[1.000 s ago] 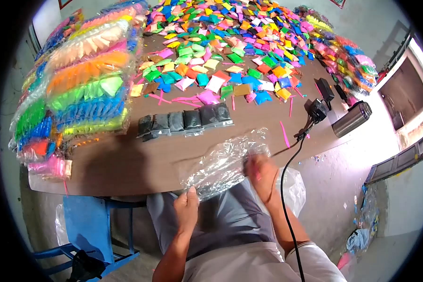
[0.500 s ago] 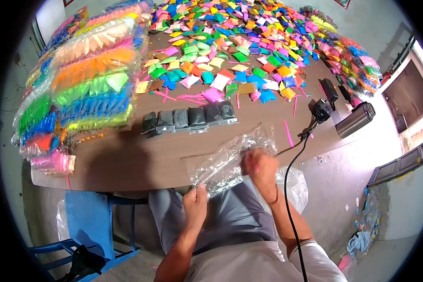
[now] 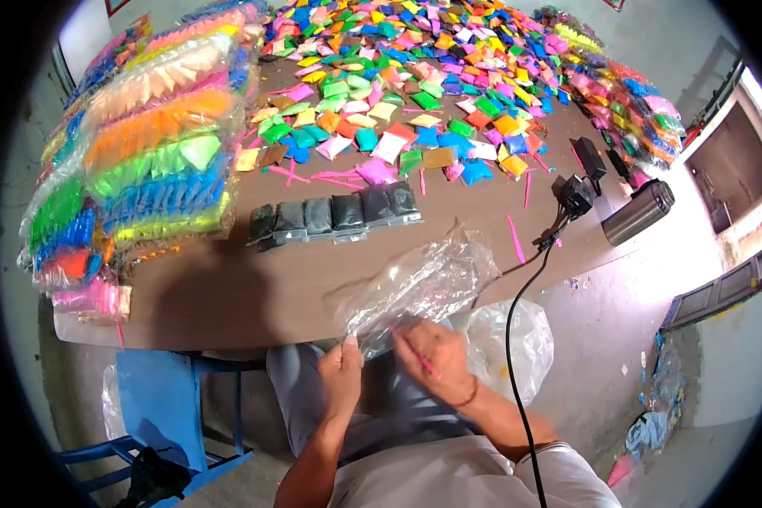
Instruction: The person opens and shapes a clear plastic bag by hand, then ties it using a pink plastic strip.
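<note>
A clear plastic bag (image 3: 423,275) lies wrinkled and slanting over the table's near edge, with nothing visible inside. My left hand (image 3: 341,372) pinches its near left corner between thumb and fingers. My right hand (image 3: 436,356) is closed beside the bag's near edge, and a thin pink strip (image 3: 430,367) sticks out of it. Whether those fingers also grip the bag is hidden. Beyond the bag, a row of several black packets (image 3: 317,216) lies on the table.
Colourful small packets (image 3: 389,144) are heaped across the far table (image 3: 229,288). Large bags of sorted packets (image 3: 161,161) stand at left, more (image 3: 622,97) at right. A steel flask (image 3: 639,213), an adapter (image 3: 577,196) and a black cable (image 3: 516,339) are at right. A blue chair (image 3: 159,406) stands left.
My right hand has moved left and toward me, from the bag's right side to its near edge by my left hand. My left hand keeps its pinch, and the bag has spread flatter.
</note>
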`<state>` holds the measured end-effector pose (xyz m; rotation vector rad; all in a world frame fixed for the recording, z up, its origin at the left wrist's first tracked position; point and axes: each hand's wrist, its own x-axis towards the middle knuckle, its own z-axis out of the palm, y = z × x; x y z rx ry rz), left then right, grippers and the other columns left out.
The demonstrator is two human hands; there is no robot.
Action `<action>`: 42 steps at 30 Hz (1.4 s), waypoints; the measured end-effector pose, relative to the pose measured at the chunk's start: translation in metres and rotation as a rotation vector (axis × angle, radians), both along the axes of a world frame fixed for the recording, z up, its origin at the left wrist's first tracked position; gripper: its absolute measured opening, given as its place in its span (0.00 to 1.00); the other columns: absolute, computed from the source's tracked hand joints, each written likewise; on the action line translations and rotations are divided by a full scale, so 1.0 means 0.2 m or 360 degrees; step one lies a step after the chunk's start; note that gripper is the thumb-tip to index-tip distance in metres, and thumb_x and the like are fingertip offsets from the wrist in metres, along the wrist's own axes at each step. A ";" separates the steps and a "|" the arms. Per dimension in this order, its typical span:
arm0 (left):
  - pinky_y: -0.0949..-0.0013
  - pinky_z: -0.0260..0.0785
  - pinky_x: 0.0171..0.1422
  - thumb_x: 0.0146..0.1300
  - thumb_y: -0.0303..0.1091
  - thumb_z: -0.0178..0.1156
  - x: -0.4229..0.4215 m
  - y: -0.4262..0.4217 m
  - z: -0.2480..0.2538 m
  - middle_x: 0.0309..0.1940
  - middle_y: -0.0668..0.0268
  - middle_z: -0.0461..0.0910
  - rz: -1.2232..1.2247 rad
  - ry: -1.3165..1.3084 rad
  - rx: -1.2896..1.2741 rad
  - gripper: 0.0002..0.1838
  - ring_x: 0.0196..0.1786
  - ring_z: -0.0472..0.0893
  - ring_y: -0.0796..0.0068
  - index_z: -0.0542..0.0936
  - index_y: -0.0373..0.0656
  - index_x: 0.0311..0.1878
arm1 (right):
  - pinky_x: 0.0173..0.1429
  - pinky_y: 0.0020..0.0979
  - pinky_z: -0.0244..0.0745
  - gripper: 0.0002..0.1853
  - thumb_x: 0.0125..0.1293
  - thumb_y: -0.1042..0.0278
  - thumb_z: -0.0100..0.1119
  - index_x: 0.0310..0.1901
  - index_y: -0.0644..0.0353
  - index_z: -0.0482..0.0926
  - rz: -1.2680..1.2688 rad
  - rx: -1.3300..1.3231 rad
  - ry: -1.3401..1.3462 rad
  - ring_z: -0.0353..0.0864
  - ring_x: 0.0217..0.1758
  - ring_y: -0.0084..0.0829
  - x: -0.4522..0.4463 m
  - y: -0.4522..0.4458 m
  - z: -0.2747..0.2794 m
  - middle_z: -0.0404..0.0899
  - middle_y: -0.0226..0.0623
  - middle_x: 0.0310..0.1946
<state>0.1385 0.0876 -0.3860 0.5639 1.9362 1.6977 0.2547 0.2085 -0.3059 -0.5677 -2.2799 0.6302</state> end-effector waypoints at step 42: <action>0.71 0.61 0.29 0.71 0.42 0.51 0.00 0.00 0.10 0.16 0.69 0.71 -0.0032 -0.0119 -0.0147 0.24 0.22 0.68 0.81 0.73 0.35 0.21 | 0.42 0.40 0.72 0.03 0.56 0.71 0.61 0.30 0.61 0.80 -0.0335 0.0340 -0.0328 0.78 0.37 0.44 0.05 0.54 -0.04 0.80 0.40 0.33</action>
